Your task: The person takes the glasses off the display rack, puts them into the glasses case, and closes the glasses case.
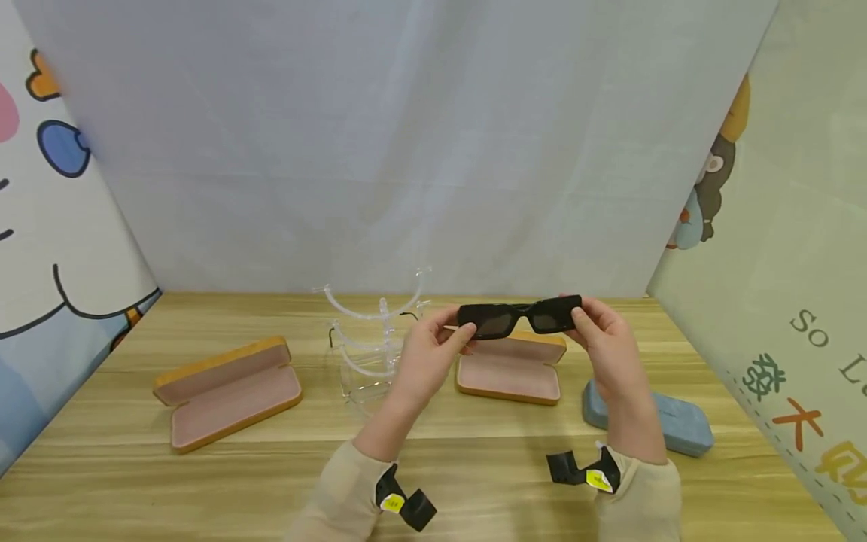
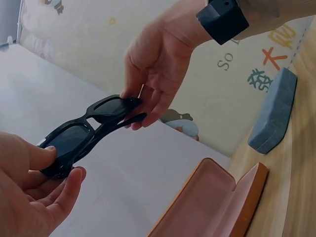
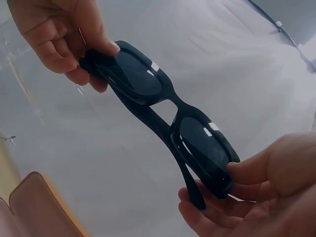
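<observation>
Black rectangular sunglasses [image 1: 521,318] are held up between both hands, above the table. My left hand [image 1: 428,350] pinches one end of the frame, thumb on the front by the lens. At the other end, my right hand [image 1: 609,346] grips the frame the same way. In the right wrist view, a temple arm [image 3: 148,118] lies folded across behind the lenses. Below and behind the sunglasses an orange case [image 1: 509,380] with a pink lining stands open. A closed blue case [image 1: 682,426] lies beneath my right forearm, which partly covers it.
A clear display stand [image 1: 384,324] rises left of my left hand, with thin-framed glasses [image 1: 369,391] on its lower part. Another open orange case [image 1: 230,395] lies farther left on the wooden table [image 1: 108,474]. A pale cloth backdrop [image 1: 305,150] hangs behind.
</observation>
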### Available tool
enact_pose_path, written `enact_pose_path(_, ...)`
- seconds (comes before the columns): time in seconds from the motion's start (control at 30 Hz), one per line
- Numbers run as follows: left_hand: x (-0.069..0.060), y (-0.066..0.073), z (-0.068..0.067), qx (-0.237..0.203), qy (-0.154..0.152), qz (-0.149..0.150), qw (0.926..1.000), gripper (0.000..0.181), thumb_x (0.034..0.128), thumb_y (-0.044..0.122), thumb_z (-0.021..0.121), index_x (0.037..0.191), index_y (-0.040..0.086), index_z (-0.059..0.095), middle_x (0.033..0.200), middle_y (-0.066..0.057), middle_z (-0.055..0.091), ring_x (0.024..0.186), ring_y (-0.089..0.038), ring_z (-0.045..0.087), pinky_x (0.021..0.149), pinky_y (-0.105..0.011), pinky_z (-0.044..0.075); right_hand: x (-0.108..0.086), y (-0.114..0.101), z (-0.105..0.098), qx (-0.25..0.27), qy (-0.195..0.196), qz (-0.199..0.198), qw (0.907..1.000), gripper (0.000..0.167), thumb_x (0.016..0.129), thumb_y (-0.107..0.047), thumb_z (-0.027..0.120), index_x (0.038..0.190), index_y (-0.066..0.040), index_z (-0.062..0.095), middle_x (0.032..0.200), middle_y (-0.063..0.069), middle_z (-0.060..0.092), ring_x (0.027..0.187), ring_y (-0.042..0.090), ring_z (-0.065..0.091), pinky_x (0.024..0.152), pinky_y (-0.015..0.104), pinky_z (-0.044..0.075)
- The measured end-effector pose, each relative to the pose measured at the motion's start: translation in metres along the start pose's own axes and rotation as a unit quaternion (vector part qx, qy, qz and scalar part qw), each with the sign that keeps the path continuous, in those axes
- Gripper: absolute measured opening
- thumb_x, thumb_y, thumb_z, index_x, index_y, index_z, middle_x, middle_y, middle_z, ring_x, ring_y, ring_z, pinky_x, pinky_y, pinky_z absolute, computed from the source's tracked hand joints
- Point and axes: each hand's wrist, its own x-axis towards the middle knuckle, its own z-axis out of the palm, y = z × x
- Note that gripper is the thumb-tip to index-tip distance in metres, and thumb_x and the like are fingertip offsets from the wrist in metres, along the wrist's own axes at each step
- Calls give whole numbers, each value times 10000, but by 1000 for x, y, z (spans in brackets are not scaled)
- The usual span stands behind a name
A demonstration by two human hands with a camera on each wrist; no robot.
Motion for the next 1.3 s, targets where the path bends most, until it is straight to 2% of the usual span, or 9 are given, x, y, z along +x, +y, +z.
enact_pose_path(0.07, 1, -5, 3, 81, -15, -52, 10000, 266, 870, 112, 607, 1111, 0, 613, 926, -177, 656, 663, -145, 637, 700, -301, 532, 1, 2, -2, -219, -95, 204, 9995, 400, 990, -170, 361, 1259, 122, 406, 1142, 27, 472, 946, -35, 537, 849, 133, 449)
enact_pose_path(0.23, 3, -14, 7, 285, 33, -123, 9995, 362, 903, 114, 560, 1257, 42, 530, 1130, -168, 602, 763, -271, 660, 724, -288, 530, 4, 7, -4, -452, -183, 717, 9962, 409, 997, -122, 315, 1320, 127, 338, 1258, 204, 403, 920, -70, 509, 818, 100, 435)
enact_pose_path(0.4, 3, -18, 10, 423, 286, -218, 9985, 347, 910, 49, 523, 1257, 43, 514, 1180, -169, 566, 778, -263, 665, 713, -300, 538, 8, 17, -4, -562, -264, 1019, 9929, 409, 999, -108, 287, 1333, 125, 317, 1323, 247, 355, 937, -57, 487, 867, 149, 437)
enact_pose_path(0.6, 5, -24, 18, 296, 663, -372, 9967, 287, 889, -46, 486, 1173, -11, 488, 1069, -200, 538, 748, -260, 647, 651, -258, 541, 7, 23, -3, -789, -319, 1089, 9904, 399, 1003, -111, 257, 1319, 117, 337, 1306, 241, 356, 1123, 206, 465, 986, 350, 400)
enact_pose_path(0.7, 7, -27, 22, 338, 805, -331, 9956, 268, 872, -83, 488, 1135, -29, 480, 1040, -208, 524, 720, -259, 638, 624, -234, 539, 6, 26, -4, -826, -321, 1140, 9895, 398, 1003, -100, 246, 1321, 124, 330, 1310, 252, 342, 1190, 312, 419, 1002, 384, 381)
enact_pose_path(0.8, 7, -29, 25, 560, 889, -363, 9938, 259, 860, -96, 500, 1111, -34, 491, 1061, -198, 502, 712, -245, 621, 612, -209, 532, 6, 29, -4, -863, -294, 1219, 9883, 392, 998, -72, 236, 1317, 137, 329, 1307, 269, 350, 1196, 341, 418, 990, 376, 394)
enact_pose_path(1.07, 4, -31, 37, 1365, 890, -570, 9850, 334, 851, -23, 527, 1183, -57, 519, 1132, -187, 451, 897, -240, 602, 711, -248, 519, 2, 37, -6, -942, -151, 1422, 9852, 410, 984, -10, 209, 1359, 151, 243, 1358, 323, 303, 1224, 395, 399, 978, 371, 403)
enact_pose_path(1.2, 2, -33, 42, 1561, 756, -671, 9826, 411, 864, 10, 528, 1258, -86, 462, 1135, -199, 450, 1017, -271, 570, 808, -279, 506, 2, 38, -7, -994, -74, 1520, 9833, 413, 981, -7, 222, 1361, 153, 233, 1343, 331, 301, 1208, 413, 408, 966, 370, 413)
enact_pose_path(1.3, 1, -36, 45, 1641, 657, -721, 9816, 454, 870, 27, 526, 1294, -96, 419, 1147, -213, 448, 1002, -266, 555, 821, -300, 499, 2, 41, -7, -980, 75, 1651, 9814, 422, 979, -9, 243, 1374, 135, 213, 1308, 324, 306, 1187, 415, 421, 954, 362, 424)
